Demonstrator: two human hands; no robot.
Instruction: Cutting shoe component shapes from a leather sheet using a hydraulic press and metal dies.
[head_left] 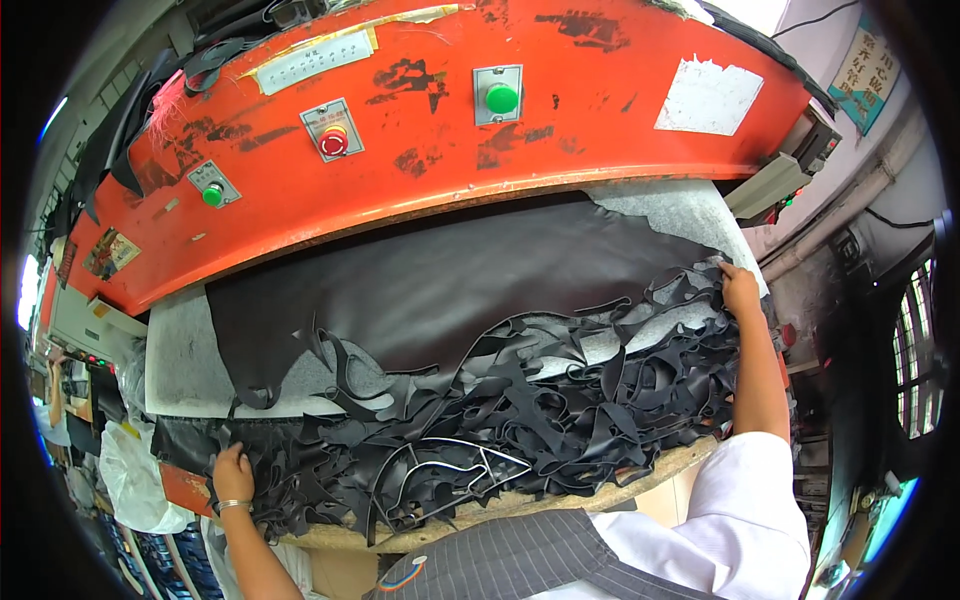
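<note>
Plenty here to snag

The dark leather sheet (430,285) lies mid-frame, below the red press (420,140). The hands are wide apart: the right hand (740,291), at frame right, pinches its ragged edge; the left hand (232,474), lower left, curls by the scraps (610,425), its grip unclear to me. A tug could catch strips on the metal die (400,478), lower centre, and drag it off. The white bag (140,485), lower left, hides its contents.
</note>
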